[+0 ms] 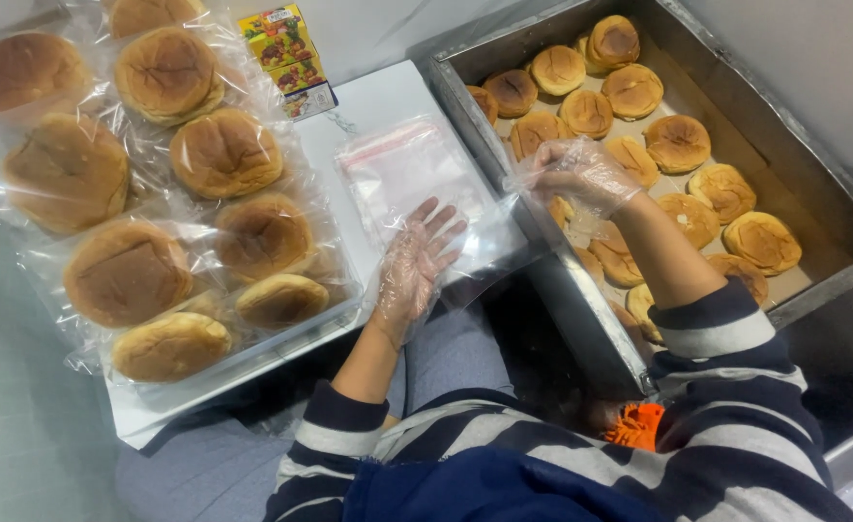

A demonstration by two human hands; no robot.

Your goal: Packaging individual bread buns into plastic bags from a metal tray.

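left hand [417,261] flat, open on clear bag stack [407,169] | right hand [576,174] loosely curled over tray [833,208] buns [586,113], grip unclear

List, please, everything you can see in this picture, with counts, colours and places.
Bagged buns: about nine, golden brown, each in a clear bag, piled at left.
White tray: one, under the bagged buns.
Loose buns: roughly twenty, golden brown, in the metal tray.
Metal tray: one, grey, deep, at right.
Empty bags: a stack, clear with a red strip, on the white board in the middle.
White board: one, centre.
Small carton: one, yellow with colourful pictures, top centre.
Orange item: one, by the lap; kind unclear.
Left hand: clear glove, flat on the empty bags.
Right hand: clear glove, over the loose buns.
Sleeves: navy and white stripes.
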